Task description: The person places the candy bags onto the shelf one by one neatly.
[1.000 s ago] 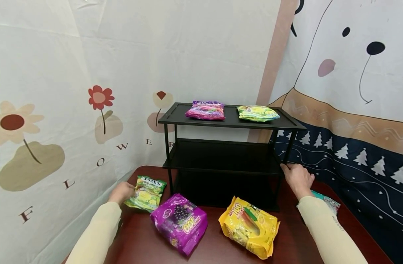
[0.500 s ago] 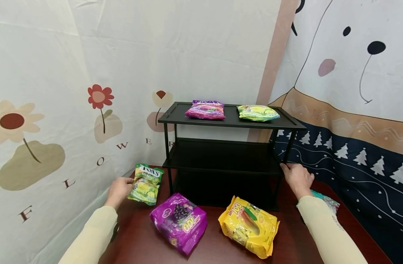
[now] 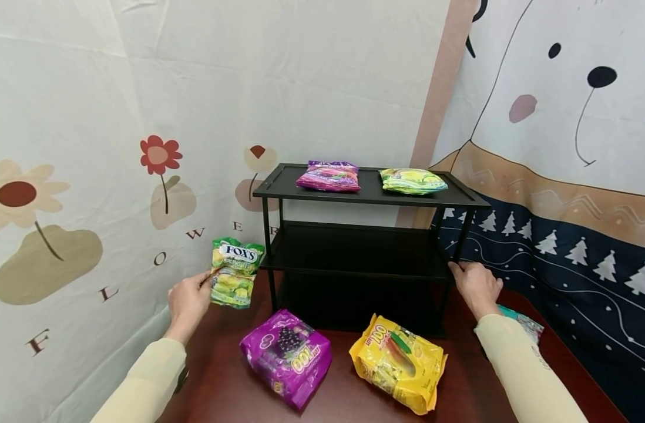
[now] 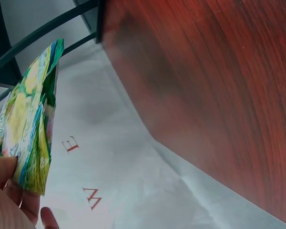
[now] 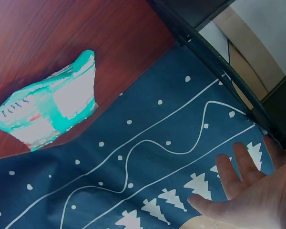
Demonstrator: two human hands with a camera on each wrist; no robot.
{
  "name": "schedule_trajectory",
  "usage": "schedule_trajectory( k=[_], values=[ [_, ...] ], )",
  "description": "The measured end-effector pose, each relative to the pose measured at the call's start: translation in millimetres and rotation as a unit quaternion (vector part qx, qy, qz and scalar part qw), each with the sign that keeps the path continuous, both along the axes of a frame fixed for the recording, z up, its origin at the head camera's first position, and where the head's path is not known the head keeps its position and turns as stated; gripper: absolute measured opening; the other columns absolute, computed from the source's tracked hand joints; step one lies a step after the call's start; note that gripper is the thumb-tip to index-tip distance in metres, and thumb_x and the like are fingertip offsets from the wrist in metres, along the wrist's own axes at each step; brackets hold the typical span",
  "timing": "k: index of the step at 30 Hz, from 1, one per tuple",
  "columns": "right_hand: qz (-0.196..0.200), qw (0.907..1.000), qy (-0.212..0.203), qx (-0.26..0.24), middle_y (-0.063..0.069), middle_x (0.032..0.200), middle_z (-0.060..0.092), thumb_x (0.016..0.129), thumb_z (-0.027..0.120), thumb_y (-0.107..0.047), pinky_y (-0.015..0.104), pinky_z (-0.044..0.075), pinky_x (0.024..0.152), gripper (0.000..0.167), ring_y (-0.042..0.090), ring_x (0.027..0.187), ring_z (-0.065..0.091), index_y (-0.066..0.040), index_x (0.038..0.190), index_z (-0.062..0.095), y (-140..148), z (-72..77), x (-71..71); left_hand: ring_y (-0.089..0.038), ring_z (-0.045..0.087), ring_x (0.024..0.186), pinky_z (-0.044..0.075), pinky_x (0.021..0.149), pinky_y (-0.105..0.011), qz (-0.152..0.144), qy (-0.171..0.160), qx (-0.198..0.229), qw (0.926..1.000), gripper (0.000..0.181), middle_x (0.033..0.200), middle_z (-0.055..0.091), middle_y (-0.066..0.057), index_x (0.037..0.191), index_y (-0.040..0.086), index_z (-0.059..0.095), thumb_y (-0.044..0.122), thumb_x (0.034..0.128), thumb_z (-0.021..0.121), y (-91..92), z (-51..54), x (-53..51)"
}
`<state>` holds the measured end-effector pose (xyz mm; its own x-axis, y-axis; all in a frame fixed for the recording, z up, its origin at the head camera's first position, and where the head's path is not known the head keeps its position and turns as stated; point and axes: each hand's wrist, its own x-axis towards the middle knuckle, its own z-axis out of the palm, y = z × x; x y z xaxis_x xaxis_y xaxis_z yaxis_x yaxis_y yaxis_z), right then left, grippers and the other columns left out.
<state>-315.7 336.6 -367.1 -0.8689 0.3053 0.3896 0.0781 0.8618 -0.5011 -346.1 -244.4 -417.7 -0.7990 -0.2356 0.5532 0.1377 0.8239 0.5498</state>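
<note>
My left hand point(image 3: 189, 302) pinches a green bag of Fox's candy point(image 3: 237, 273) by its left edge. It holds the bag upright above the table, beside the left end of a black three-tier rack point(image 3: 354, 273). In the left wrist view, thumb and fingers grip one end of the candy bag point(image 4: 26, 117). At the rack's right side, my right hand point(image 3: 477, 288) holds the corner of the middle shelf between thumb and forefinger. Its other fingers are spread loosely in the right wrist view, where the thumb is hidden.
On the top shelf lie a purple-pink candy bag point(image 3: 329, 177) and a yellow-green one point(image 3: 413, 181). A purple bag point(image 3: 288, 357) and a yellow bag point(image 3: 400, 364) lie before the rack. A teal Fox's bag point(image 5: 52, 102) lies right, near the table edge. Printed cloth hangs behind.
My left hand has lifted the green candy bag off the table and tipped it upright, up beside the middle shelf. The right hand stays in place on the rack.
</note>
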Motion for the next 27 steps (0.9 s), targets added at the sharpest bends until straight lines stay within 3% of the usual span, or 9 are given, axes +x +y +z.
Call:
schedule_trajectory(
  k=[3, 6, 10, 15, 22, 27],
  values=[
    [0.001, 1.0000, 0.000, 0.004, 0.012, 0.068, 0.059, 0.104, 0.050, -0.034, 0.063, 0.029, 0.087, 0.044, 0.044, 0.091, 0.056, 0.003, 0.109, 0.073, -0.8, 0.2, 0.0, -0.047, 0.064, 0.089, 0.034, 0.081, -0.056, 0.007, 0.048, 0.019, 0.9987, 0.026, 0.105, 0.070, -0.023, 0.118, 0.000, 0.071, 0.011, 0.0964, 0.062, 2.2, 1.1, 5.0],
    [0.002, 1.0000, 0.000, 0.004, 0.012, 0.067, 0.058, 0.104, 0.050, -0.034, 0.063, 0.029, 0.087, 0.044, 0.044, 0.090, 0.056, 0.002, 0.102, 0.074, -0.5, -0.1, -0.4, -0.044, 0.063, 0.082, 0.033, 0.078, -0.056, 0.009, 0.105, 0.036, 0.9938, 0.023, 0.098, 0.072, -0.023, 0.113, -0.001, 0.073, 0.008, 0.0940, 0.066, 3.2, 2.5, 9.3],
    [0.001, 1.0000, -0.002, 0.001, 0.011, 0.064, 0.055, 0.104, 0.050, -0.035, 0.062, 0.029, 0.086, 0.045, 0.042, 0.087, 0.056, 0.000, 0.088, 0.073, 0.0, -0.5, -0.2, -0.042, 0.060, 0.076, 0.034, 0.079, -0.057, 0.007, 0.173, 0.053, 0.9835, 0.019, 0.093, 0.072, -0.023, 0.108, -0.002, 0.075, 0.004, 0.0911, 0.068, 2.8, 3.6, 11.1],
    [-0.001, 1.0000, -0.001, 0.000, 0.010, 0.064, 0.054, 0.104, 0.050, -0.035, 0.062, 0.029, 0.085, 0.046, 0.042, 0.086, 0.056, 0.000, 0.087, 0.073, -0.5, -0.8, 0.9, -0.041, 0.056, 0.075, 0.033, 0.077, -0.057, -0.002, 0.238, 0.070, 0.9686, 0.017, 0.092, 0.072, -0.024, 0.104, -0.005, 0.075, -0.001, 0.0889, 0.069, 0.5, 4.4, 9.7],
    [0.000, 0.9999, 0.013, 0.009, 0.011, 0.066, 0.057, 0.104, 0.050, -0.034, 0.063, 0.029, 0.086, 0.044, 0.044, 0.088, 0.056, 0.003, 0.098, 0.074, 0.5, -1.0, 0.2, -0.036, 0.055, 0.073, 0.033, 0.076, -0.055, -0.007, 0.278, 0.086, 0.9567, 0.015, 0.088, 0.071, -0.025, 0.102, -0.006, 0.075, -0.001, 0.0889, 0.070, 2.7, 10.0, 14.5],
    [-0.003, 0.9999, 0.011, 0.008, 0.011, 0.065, 0.056, 0.104, 0.051, -0.034, 0.064, 0.029, 0.088, 0.045, 0.044, 0.088, 0.056, 0.002, 0.091, 0.074, -0.6, -0.3, 0.6, -0.032, 0.054, 0.074, 0.033, 0.077, -0.053, -0.015, 0.295, 0.097, 0.9503, 0.015, 0.090, 0.071, -0.024, 0.102, -0.006, 0.075, -0.002, 0.0890, 0.069, 8.3, 13.9, 19.3]
  ],
)
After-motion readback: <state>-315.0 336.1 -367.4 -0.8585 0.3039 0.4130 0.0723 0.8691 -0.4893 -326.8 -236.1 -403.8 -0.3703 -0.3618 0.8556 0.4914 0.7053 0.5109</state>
